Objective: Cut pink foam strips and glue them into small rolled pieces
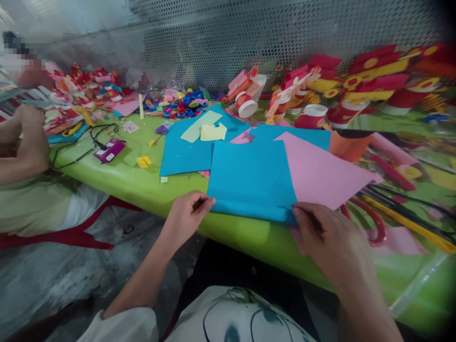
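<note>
A sheet of blue paper lies at the table's front edge, its near border folded or curled up into a strip. My left hand pinches the near left corner between thumb and fingers. At the near right corner, my right hand pinches the same sheet. Beneath and to the right is a pink sheet. Behind lies another blue sheet with pale yellow paper scraps on it. Red-handled scissors rest beside my right hand, partly under other things.
Red and yellow paper models with cups line the back against a perforated metal panel. Small colourful plastic pieces are heaped behind. A purple power box with a black cable sits left, near another person's arm.
</note>
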Motion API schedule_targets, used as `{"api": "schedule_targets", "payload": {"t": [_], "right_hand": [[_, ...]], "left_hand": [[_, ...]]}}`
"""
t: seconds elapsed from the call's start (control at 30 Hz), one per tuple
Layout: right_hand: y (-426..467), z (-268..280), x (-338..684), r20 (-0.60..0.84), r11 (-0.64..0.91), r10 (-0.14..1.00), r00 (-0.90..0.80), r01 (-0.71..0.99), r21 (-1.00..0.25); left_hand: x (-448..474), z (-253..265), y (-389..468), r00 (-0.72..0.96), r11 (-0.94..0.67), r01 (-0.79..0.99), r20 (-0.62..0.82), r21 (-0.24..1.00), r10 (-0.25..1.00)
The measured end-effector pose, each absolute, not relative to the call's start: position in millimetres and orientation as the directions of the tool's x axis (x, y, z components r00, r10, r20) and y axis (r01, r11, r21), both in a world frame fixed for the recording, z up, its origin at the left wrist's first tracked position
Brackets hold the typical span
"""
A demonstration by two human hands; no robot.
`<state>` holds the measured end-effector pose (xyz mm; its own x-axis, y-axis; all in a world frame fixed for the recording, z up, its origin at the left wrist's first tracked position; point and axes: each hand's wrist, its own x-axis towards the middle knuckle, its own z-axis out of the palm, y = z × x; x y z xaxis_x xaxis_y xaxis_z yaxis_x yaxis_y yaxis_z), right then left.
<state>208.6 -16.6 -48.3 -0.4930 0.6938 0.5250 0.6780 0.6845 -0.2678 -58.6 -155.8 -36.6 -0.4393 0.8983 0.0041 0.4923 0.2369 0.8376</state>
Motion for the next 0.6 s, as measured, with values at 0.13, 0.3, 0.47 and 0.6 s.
{"api": "schedule_targets", "payload": {"t": [0.13, 0.3, 0.47, 0.6], "right_hand": [[-17, -45, 202, 0.556, 0.692, 0.663, -0.501, 0.694, -0.2], [-18, -43, 200, 0.554, 0.669, 0.678, -0.483, 0.717, -0.195], [-17, -45, 200, 0.545, 0.662, 0.687, -0.482, 0.723, -0.195], [-17, -45, 201, 0.535, 0.671, 0.688, -0.491, 0.711, -0.21]], "left_hand": [[-59, -32, -155, -0.438, 0.145, 0.547, 0.134, 0.824, 0.889], [-65, -32, -161, -0.436, 0.218, 0.197, -0.114, 0.956, 0.893], [-75, -41, -165, -0.409, 0.217, 0.123, -0.15, 0.968, 0.9], [-81, -42, -164, -0.403, 0.223, 0.189, -0.132, 0.956, 0.906]]}}
